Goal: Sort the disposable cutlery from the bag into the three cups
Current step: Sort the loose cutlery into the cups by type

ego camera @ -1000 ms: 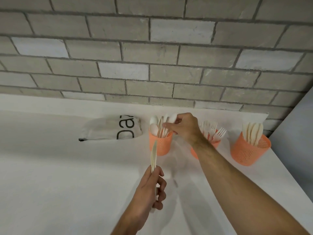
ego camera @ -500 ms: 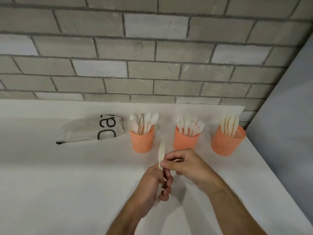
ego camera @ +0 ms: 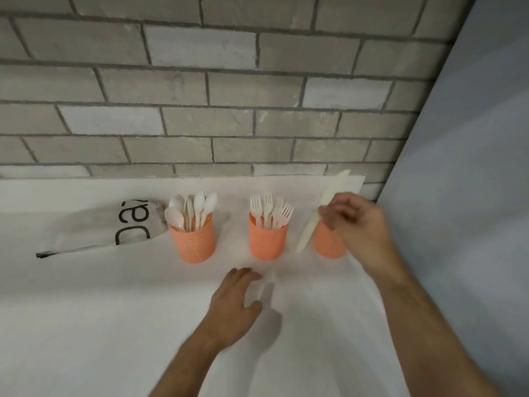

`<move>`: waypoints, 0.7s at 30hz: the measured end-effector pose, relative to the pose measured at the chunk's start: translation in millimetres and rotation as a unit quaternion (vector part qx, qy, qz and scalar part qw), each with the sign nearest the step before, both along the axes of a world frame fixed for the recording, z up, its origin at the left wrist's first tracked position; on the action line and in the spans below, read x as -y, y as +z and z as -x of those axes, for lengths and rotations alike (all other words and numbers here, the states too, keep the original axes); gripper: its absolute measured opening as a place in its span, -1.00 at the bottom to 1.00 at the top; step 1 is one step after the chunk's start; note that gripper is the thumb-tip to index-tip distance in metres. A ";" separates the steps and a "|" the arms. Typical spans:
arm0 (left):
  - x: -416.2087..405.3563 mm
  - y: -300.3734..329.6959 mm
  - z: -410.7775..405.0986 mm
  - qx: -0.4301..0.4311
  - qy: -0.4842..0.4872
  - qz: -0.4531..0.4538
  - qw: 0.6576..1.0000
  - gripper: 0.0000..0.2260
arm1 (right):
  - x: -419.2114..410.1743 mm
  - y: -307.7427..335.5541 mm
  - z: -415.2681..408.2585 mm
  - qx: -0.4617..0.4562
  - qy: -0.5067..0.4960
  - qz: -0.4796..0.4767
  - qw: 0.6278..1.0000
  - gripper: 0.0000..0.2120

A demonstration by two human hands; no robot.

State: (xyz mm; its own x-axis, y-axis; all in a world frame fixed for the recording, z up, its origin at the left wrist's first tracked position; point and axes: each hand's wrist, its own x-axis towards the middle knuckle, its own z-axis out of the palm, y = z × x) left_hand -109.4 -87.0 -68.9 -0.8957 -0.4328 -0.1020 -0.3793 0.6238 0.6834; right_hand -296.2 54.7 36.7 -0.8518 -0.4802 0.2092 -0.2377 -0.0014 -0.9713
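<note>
three cups are salmon orange with a fine perforated mesh pattern: one toward the counter's left [ego camera: 195,242], one in the middle [ego camera: 267,243], one by the right edge [ego camera: 326,242]. the spoons [ego camera: 197,207] and forks [ego camera: 270,209] are white to cream, the knife [ego camera: 323,209] pale cream. the bag [ego camera: 100,227] is translucent white with black lettering. the counter [ego camera: 86,310] is white, the brick wall [ego camera: 200,110] grey with paler bricks.

Single head view, looking forward and down from close above the table [ego camera: 86,325], brick wall [ego camera: 229,96] across upper frame, both forearms entering from the bottom edge.
</note>
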 end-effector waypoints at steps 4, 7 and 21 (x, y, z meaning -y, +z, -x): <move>-0.5 -38.9 -1.7 0.141 -0.028 0.109 0.984 -0.35 | -6.3 13.6 58.3 -0.081 -0.116 -0.020 0.990 -0.92; -1.5 -48.9 -3.2 0.131 -0.025 0.130 0.982 -0.24 | -6.0 9.1 88.5 -0.121 -0.146 -0.064 0.980 -0.92; 3.6 -49.0 -2.3 0.072 0.013 0.061 0.995 -0.40 | -18.6 -28.2 112.6 -0.145 -0.156 -0.173 0.961 -0.84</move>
State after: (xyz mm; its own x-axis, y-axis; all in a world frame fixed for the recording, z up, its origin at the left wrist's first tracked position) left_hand -107.1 -90.6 -117.9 -0.8642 -0.4721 -0.1739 -0.4847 0.6883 0.5398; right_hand -408.8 73.3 8.5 -0.8957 -0.2936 0.3340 -0.4354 0.4257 -0.7933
